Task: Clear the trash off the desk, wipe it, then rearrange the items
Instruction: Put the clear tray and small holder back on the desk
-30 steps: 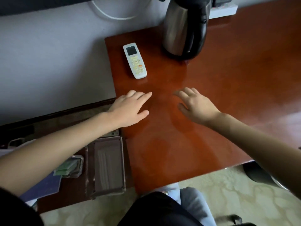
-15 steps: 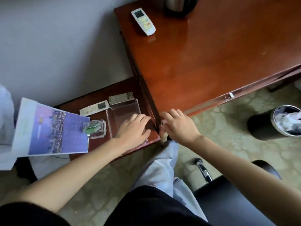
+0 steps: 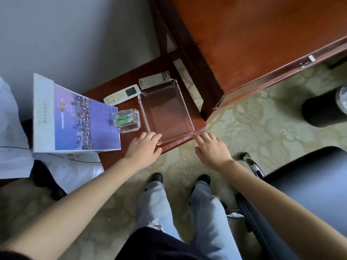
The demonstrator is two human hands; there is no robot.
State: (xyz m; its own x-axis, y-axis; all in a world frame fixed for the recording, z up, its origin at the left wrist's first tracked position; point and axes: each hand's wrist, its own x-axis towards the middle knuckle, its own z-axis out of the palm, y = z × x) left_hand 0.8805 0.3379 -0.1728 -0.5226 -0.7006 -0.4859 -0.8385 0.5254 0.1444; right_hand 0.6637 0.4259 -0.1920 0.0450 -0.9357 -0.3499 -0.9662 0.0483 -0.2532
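Observation:
A clear acrylic tray [image 3: 185,107] lies on a low wooden side table [image 3: 112,156] left of the big red-brown desk [image 3: 262,34]. My left hand [image 3: 144,147] rests at the tray's near left corner, fingers spread and touching its edge. My right hand [image 3: 212,149] hovers at the near right corner, fingers apart, with fingertips by the table's front edge. Neither hand grips anything. Behind the tray lie a grey remote [image 3: 155,79] and a white remote [image 3: 122,94]. A clear box [image 3: 129,121] with green packets stands left of the tray, beside a purple ring binder [image 3: 75,117].
A black waste bin [image 3: 324,109] stands on the patterned carpet at the right. A black office chair [image 3: 309,194] is at my right side. White plastic bags [image 3: 71,171] lie on the floor at left. My legs and shoes are below the hands.
My view has dropped from the desk top to the low side table. Both hands moved down to the near corners of the clear tray, and the binder now shows fully.

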